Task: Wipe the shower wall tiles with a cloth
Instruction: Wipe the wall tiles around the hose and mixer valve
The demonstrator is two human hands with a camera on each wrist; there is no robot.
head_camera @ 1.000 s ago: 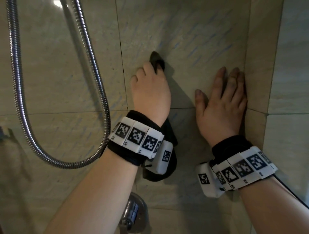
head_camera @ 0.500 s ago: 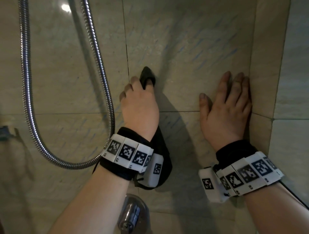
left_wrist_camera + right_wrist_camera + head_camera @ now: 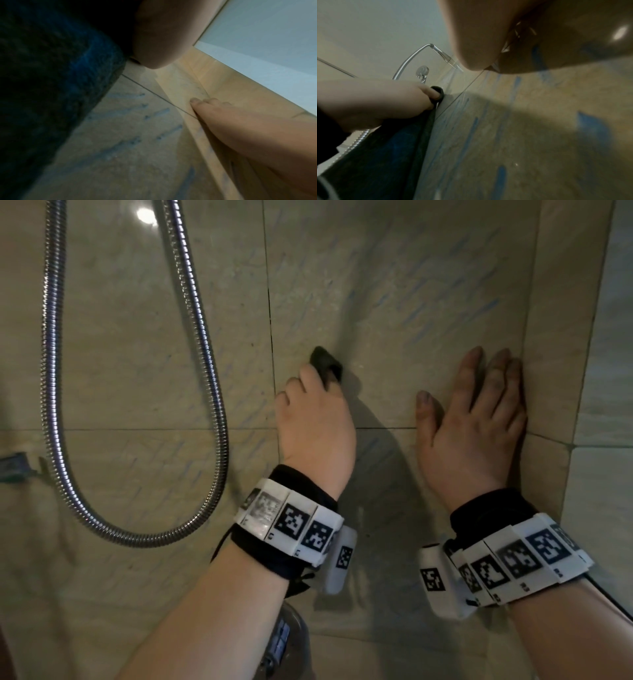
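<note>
1. The shower wall tiles (image 3: 394,302) fill the head view; they are beige with faint blue streaks and dark grout lines, and they meet a side wall (image 3: 599,371) in a corner at the right.
2. A metal shower hose (image 3: 202,371) hangs in a long loop against the tiles at the left; it is well apart from both hands; in the right wrist view the hose (image 3: 406,63) runs up to a chrome fitting on the wall.
3. The cloth (image 3: 325,364) is dark; one end pokes out above the left hand's fingers and lies against the tile, just right of a vertical grout line; in the right wrist view the cloth (image 3: 402,148) hangs down below that hand along the wall.
4. The left hand (image 3: 315,429) has its fingers curled round the cloth and holds it to the tile; a marker-covered band sits on the wrist.
5. The right hand (image 3: 472,433) lies flat on the tile with straight fingers, holding nothing; its outer edge is just beside the corner; the left wrist view shows its fingertips (image 3: 195,100) touching the wall.
6. A chrome tap fitting (image 3: 284,645) shows at the bottom edge, partly hidden by the left forearm.
</note>
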